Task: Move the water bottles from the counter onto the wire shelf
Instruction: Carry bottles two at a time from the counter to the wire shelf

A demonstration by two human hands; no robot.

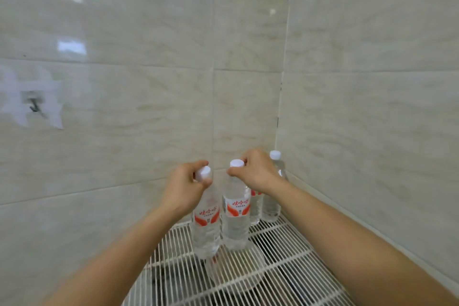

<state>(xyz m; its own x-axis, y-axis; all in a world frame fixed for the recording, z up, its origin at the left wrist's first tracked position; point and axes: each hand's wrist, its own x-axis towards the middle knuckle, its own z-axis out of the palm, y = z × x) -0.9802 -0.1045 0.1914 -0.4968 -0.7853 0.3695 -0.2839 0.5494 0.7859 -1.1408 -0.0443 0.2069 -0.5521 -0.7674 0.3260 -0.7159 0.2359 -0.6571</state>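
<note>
Wire shelf [285, 268]: 2 bottles [270, 206] in corner already; left hand [185, 187] + right hand [258, 172] fingers each grip another by its cap. Counter offscreen, idk what's left.

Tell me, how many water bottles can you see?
4. The left hand grips the front-left bottle, the right hand the front-right bottle, at the wire shelf; the corner bottle and a half-hidden bottle stand behind the right wrist. More may be hidden.

Clear water bottles [207, 216] with white caps [203, 173] and white labels printed in red stand on a white wire shelf [285, 263]; behind the shelf, pale cream marbled wall tiles [149, 82].
</note>
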